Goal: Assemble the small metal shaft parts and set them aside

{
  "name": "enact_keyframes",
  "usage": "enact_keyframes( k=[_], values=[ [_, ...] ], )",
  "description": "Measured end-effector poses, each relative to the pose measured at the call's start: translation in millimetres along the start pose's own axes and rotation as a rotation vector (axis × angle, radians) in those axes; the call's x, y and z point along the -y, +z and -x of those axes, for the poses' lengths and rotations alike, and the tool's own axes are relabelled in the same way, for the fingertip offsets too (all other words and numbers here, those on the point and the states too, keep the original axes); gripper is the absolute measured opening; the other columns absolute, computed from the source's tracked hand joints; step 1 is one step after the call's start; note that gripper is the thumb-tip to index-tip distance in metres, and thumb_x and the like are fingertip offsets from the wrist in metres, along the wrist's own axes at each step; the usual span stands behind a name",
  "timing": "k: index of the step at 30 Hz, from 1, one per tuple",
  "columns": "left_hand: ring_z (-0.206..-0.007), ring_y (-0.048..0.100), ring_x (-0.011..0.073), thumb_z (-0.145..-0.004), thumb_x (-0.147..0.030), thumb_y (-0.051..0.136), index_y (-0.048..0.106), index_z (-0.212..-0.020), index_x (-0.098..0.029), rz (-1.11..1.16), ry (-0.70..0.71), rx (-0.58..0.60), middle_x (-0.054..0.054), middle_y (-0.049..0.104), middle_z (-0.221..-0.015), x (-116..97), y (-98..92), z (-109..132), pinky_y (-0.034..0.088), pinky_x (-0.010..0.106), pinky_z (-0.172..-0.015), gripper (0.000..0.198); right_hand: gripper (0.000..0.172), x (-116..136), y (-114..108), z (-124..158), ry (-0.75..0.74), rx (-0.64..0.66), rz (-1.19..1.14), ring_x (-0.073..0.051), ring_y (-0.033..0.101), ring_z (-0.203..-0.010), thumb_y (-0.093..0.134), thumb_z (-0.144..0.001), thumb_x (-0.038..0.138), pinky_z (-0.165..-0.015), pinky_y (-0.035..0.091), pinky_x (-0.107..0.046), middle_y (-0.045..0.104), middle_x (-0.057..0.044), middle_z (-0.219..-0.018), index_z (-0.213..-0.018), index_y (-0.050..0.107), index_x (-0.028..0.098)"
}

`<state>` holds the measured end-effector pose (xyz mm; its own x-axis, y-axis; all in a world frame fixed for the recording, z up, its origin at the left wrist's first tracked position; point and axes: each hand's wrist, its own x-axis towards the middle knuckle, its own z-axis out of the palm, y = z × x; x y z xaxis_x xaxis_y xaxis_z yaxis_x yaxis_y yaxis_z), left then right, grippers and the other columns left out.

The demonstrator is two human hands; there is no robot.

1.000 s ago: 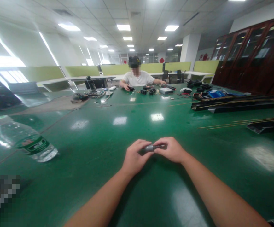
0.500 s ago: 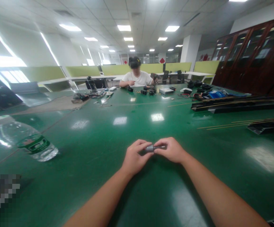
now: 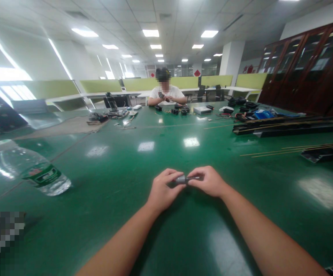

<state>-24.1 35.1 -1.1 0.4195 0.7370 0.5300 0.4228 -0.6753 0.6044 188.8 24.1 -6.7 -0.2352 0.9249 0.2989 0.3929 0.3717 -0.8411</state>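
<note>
Near the middle of the green table (image 3: 120, 165), my left hand (image 3: 164, 190) pinches a small grey cylindrical part (image 3: 180, 179) between thumb and fingers. My right hand (image 3: 208, 181) faces it from the right, its fingers closed on a thin dark shaft (image 3: 193, 178) that extends from the cylinder's right end. Both hands hold the piece level, just above the table. The far tip of the shaft is partly hidden by my right fingers.
A clear water bottle (image 3: 36, 168) lies at the left. Black channels (image 3: 287, 126) and thin rods (image 3: 275, 154) are at the right. Across the table sits a person (image 3: 166, 94), with small black parts (image 3: 180, 110) in front. A pixelated object is at lower left.
The person across the table has brought both hands together around a dark object. My hands have barely moved and keep their hold on the part.
</note>
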Motion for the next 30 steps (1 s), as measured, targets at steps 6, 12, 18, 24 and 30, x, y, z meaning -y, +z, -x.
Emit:
enact_keyframes(
  k=[6,12,18,24,30],
  values=[
    [-0.092,0.065,0.0196,-0.079,-0.024,0.075,0.074,-0.102,-0.023,-0.007,-0.002,0.000,0.005,0.070,-0.099,1.7,-1.3,-0.7,0.051,0.031,-0.084,0.024,0.016,0.8,0.1,-0.1,0.004,-0.025,0.010,-0.021,0.071,-0.077,0.074,-0.075,0.022,-0.070,0.053,-0.029,0.078,-0.007,-0.085,-0.089,0.079,0.016],
    [-0.092,0.065,0.0185,-0.078,-0.020,0.077,0.074,-0.102,-0.024,-0.018,-0.002,0.000,0.004,0.070,-0.099,3.8,-2.2,-1.3,0.051,0.030,-0.084,0.024,0.019,-0.2,2.6,0.0,0.043,-0.038,-0.011,-0.021,0.071,-0.074,0.076,-0.074,0.024,-0.069,0.053,-0.028,0.078,-0.008,-0.083,-0.089,0.079,0.014],
    [-0.092,0.065,0.0184,-0.077,-0.020,0.078,0.074,-0.103,-0.024,-0.024,0.002,-0.019,0.003,0.070,-0.099,4.8,-3.9,-1.4,0.051,0.030,-0.084,0.026,0.021,-3.9,-0.5,-0.6,0.059,-0.047,-0.044,-0.020,0.070,-0.071,0.075,-0.073,0.026,-0.067,0.053,-0.029,0.078,-0.008,-0.081,-0.089,0.079,0.013],
    [-0.093,0.065,0.0182,-0.076,-0.019,0.079,0.074,-0.104,-0.024,-0.024,-0.006,-0.030,0.003,0.070,-0.100,6.7,-5.7,-1.3,0.051,0.031,-0.085,0.028,0.020,-3.5,-4.2,-0.4,0.052,-0.059,-0.027,-0.020,0.069,-0.071,0.075,-0.074,0.027,-0.067,0.053,-0.029,0.077,-0.008,-0.080,-0.088,0.079,0.013],
    [-0.094,0.064,0.0177,-0.077,-0.021,0.079,0.073,-0.105,-0.025,-0.033,-0.002,-0.034,0.003,0.070,-0.101,9.2,-7.2,-2.2,0.051,0.031,-0.086,0.029,0.022,-7.7,-5.4,-0.9,0.064,-0.078,-0.023,-0.020,0.068,-0.070,0.076,-0.074,0.028,-0.068,0.052,-0.031,0.077,-0.009,-0.081,-0.089,0.079,0.013]
  ],
)
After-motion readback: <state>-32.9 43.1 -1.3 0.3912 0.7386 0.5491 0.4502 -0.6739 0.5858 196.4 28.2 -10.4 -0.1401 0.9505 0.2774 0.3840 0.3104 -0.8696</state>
